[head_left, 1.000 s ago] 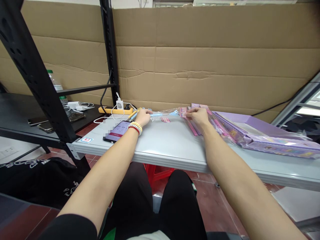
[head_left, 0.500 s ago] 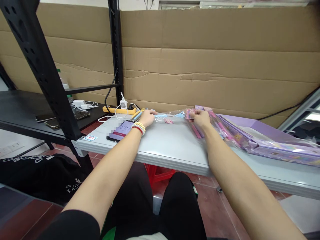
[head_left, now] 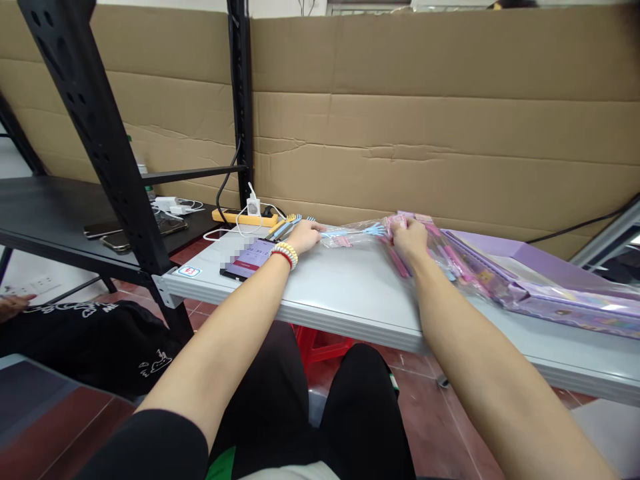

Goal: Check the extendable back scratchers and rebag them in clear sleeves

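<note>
My left hand [head_left: 306, 236] is closed on the left end of a clear plastic bag [head_left: 350, 232]. Inside the bag lies a light blue stick with a fingered, fork-like end [head_left: 374, 230] pointing right, along with a small pink label. My right hand [head_left: 411, 239] pinches the bag's other end at its pink card; my fingers partly hide that card. Just beyond my left hand are yellow and blue sticks with similar fingered ends [head_left: 290, 224]. Below and right of my right hand, pink packaged items [head_left: 455, 261] lie in clear wrapping.
On the right of the grey table [head_left: 350, 293] stands an open purple box [head_left: 550, 303]. A phone [head_left: 247, 259] lies at the left, before a yellow power strip [head_left: 235, 217]. A black shelf post [head_left: 107, 147] rises at the left, and cardboard [head_left: 440, 127] lines the back. Another person's hand [head_left: 14, 305] shows far left.
The view has shifted slightly, moving the scene a little right. Both hands keep their hold on the bag. Another person's hand has come into view at the left edge.
</note>
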Demonstrator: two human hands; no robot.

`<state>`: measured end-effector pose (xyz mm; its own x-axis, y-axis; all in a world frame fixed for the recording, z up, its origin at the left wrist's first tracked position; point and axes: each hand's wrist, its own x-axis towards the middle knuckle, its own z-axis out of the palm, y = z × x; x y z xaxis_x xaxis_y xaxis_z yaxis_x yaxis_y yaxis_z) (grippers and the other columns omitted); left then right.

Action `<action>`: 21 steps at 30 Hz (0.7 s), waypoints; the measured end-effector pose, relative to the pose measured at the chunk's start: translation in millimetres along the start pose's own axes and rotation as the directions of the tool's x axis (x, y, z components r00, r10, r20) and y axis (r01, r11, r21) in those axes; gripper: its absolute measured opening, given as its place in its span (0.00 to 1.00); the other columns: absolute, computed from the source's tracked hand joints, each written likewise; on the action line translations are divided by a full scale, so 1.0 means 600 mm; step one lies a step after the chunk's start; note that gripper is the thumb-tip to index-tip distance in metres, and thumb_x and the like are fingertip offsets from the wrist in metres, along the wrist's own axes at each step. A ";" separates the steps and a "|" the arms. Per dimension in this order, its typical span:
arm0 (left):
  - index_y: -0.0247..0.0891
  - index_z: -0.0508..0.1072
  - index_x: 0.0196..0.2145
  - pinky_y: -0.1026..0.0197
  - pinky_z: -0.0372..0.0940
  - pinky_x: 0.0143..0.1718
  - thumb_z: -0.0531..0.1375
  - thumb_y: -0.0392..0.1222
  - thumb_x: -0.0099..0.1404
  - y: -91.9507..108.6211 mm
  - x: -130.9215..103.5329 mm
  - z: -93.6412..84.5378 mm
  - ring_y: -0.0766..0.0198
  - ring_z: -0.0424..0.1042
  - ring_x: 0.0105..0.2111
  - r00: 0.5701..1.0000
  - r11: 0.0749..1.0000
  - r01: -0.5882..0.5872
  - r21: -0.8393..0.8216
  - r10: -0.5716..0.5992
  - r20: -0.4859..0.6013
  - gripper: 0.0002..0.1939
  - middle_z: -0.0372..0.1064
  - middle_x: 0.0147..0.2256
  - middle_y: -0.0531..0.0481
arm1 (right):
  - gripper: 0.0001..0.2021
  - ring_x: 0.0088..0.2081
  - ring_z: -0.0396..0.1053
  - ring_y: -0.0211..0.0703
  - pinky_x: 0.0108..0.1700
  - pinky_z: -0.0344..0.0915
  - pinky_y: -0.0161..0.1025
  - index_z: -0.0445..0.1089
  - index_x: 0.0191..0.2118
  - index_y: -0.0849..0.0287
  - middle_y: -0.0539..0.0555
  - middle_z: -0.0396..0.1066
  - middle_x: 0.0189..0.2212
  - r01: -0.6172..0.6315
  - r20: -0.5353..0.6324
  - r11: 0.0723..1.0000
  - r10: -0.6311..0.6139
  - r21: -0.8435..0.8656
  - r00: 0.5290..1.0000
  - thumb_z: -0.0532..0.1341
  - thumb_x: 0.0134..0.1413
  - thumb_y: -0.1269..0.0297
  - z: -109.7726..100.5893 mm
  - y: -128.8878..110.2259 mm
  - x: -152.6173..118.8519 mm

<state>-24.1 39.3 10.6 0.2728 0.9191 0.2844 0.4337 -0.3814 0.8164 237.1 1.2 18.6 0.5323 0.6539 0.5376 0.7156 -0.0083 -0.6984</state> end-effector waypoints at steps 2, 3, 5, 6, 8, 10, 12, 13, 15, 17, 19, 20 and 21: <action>0.31 0.77 0.45 0.62 0.66 0.35 0.56 0.27 0.51 0.000 0.000 0.000 0.62 0.71 0.29 1.000 1.000 -0.011 0.003 0.011 0.015 0.23 0.76 0.30 0.47 | 0.07 0.31 0.65 0.44 0.40 0.63 0.41 0.60 0.24 0.56 0.54 0.68 0.24 -0.003 -0.045 0.999 0.001 -0.033 0.999 0.57 0.50 0.63 -0.001 0.001 0.002; 0.31 0.77 0.45 0.62 0.66 0.35 0.56 0.27 0.51 0.000 -0.001 0.001 0.63 0.70 0.28 1.000 1.000 -0.018 -0.001 0.018 0.026 0.23 0.76 0.29 0.47 | 0.08 0.31 0.65 0.44 0.40 0.63 0.41 0.60 0.24 0.56 0.54 0.68 0.24 -0.008 -0.062 0.999 0.005 -0.037 0.998 0.58 0.50 0.62 -0.001 0.003 0.004; 0.32 0.78 0.43 0.62 0.66 0.34 0.56 0.27 0.51 0.000 -0.001 0.003 0.64 0.69 0.26 0.998 1.000 -0.016 -0.023 0.017 0.053 0.21 0.74 0.25 0.49 | 0.10 0.31 0.65 0.45 0.38 0.63 0.40 0.60 0.23 0.56 0.54 0.67 0.22 -0.009 -0.082 1.000 0.008 -0.007 0.997 0.59 0.50 0.61 -0.001 0.007 0.009; 0.32 0.78 0.42 0.62 0.66 0.33 0.56 0.27 0.51 -0.001 -0.001 0.004 0.64 0.68 0.24 0.998 0.999 -0.009 -0.039 0.011 0.068 0.20 0.72 0.23 0.50 | 0.10 0.31 0.65 0.45 0.38 0.63 0.40 0.61 0.23 0.56 0.54 0.67 0.22 -0.002 -0.084 1.000 0.003 0.022 0.996 0.59 0.50 0.60 0.000 0.009 0.010; 0.33 0.79 0.40 0.62 0.66 0.31 0.56 0.27 0.52 -0.001 -0.002 0.005 0.66 0.66 0.22 0.995 0.997 0.005 -0.075 0.002 0.098 0.19 0.69 0.19 0.51 | 0.10 0.31 0.65 0.46 0.36 0.63 0.39 0.63 0.24 0.56 0.54 0.67 0.21 0.022 -0.094 0.996 -0.013 0.089 0.996 0.60 0.49 0.57 0.001 0.011 0.012; 0.34 0.79 0.39 0.63 0.66 0.29 0.56 0.27 0.52 0.000 -0.004 0.007 0.67 0.65 0.20 0.991 0.993 0.019 -0.116 -0.004 0.134 0.18 0.67 0.18 0.53 | 0.11 0.32 0.66 0.47 0.35 0.64 0.39 0.65 0.26 0.57 0.55 0.68 0.22 0.042 -0.113 0.989 -0.026 0.139 0.993 0.60 0.49 0.55 0.001 0.009 0.013; 0.34 0.78 0.39 0.63 0.66 0.28 0.56 0.27 0.53 0.002 -0.007 0.007 0.67 0.66 0.21 0.979 0.985 0.046 -0.166 -0.011 0.202 0.17 0.68 0.19 0.52 | 0.10 0.32 0.66 0.46 0.35 0.64 0.39 0.67 0.27 0.58 0.54 0.69 0.23 0.049 -0.160 0.986 -0.023 0.161 0.987 0.61 0.47 0.56 0.000 0.005 0.012; 0.34 0.78 0.39 0.63 0.66 0.28 0.56 0.27 0.53 0.004 -0.009 0.007 0.67 0.67 0.21 0.968 0.981 0.066 -0.183 -0.018 0.251 0.17 0.69 0.20 0.52 | 0.09 0.32 0.66 0.45 0.35 0.64 0.39 0.68 0.27 0.59 0.54 0.69 0.24 0.045 -0.190 0.985 -0.013 0.167 0.982 0.61 0.46 0.57 0.000 0.003 0.012; 0.32 0.78 0.37 0.64 0.65 0.26 0.57 0.27 0.53 0.006 -0.011 0.007 0.66 0.68 0.22 0.932 0.979 0.094 -0.182 -0.022 0.363 0.15 0.71 0.21 0.50 | 0.08 0.30 0.66 0.43 0.34 0.63 0.38 0.68 0.28 0.61 0.53 0.69 0.24 0.028 -0.240 0.982 0.018 0.187 0.971 0.62 0.44 0.60 0.000 0.000 0.013; 0.31 0.77 0.35 0.65 0.63 0.24 0.58 0.28 0.52 0.007 -0.013 0.007 0.66 0.68 0.21 0.900 0.983 0.095 -0.156 -0.018 0.435 0.12 0.71 0.21 0.48 | 0.09 0.28 0.65 0.41 0.31 0.62 0.37 0.69 0.28 0.61 0.51 0.67 0.23 0.015 -0.248 0.972 0.045 0.233 0.968 0.62 0.42 0.61 0.002 -0.001 0.014; 0.30 0.77 0.33 0.65 0.62 0.23 0.58 0.28 0.52 0.006 -0.013 0.007 0.67 0.67 0.20 0.891 0.985 0.093 -0.143 -0.018 0.454 0.10 0.71 0.21 0.47 | 0.10 0.25 0.63 0.39 0.27 0.61 0.36 0.68 0.29 0.62 0.49 0.65 0.21 0.010 -0.219 0.954 0.059 0.299 0.974 0.62 0.44 0.59 0.005 -0.002 0.014; 0.30 0.76 0.32 0.65 0.62 0.23 0.58 0.28 0.52 0.005 -0.013 0.007 0.67 0.67 0.20 0.895 0.985 0.095 -0.142 -0.022 0.445 0.09 0.71 0.21 0.47 | 0.12 0.23 0.62 0.38 0.26 0.60 0.35 0.67 0.30 0.62 0.48 0.64 0.20 0.003 -0.194 0.940 0.067 0.340 0.979 0.62 0.44 0.57 0.007 -0.003 0.014; 0.30 0.76 0.31 0.65 0.62 0.23 0.58 0.28 0.52 0.005 -0.013 0.008 0.67 0.67 0.19 0.902 0.985 0.096 -0.144 -0.025 0.431 0.09 0.71 0.20 0.48 | 0.13 0.22 0.61 0.37 0.24 0.59 0.35 0.66 0.31 0.61 0.48 0.63 0.20 -0.010 -0.162 0.922 0.079 0.388 0.984 0.62 0.45 0.55 0.008 -0.004 0.013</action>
<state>-20.9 30.8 8.4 0.6052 0.7958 0.0192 0.3298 -0.2727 0.9038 237.5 10.2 22.1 0.6532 0.5199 0.5505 0.4790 0.2793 -0.8322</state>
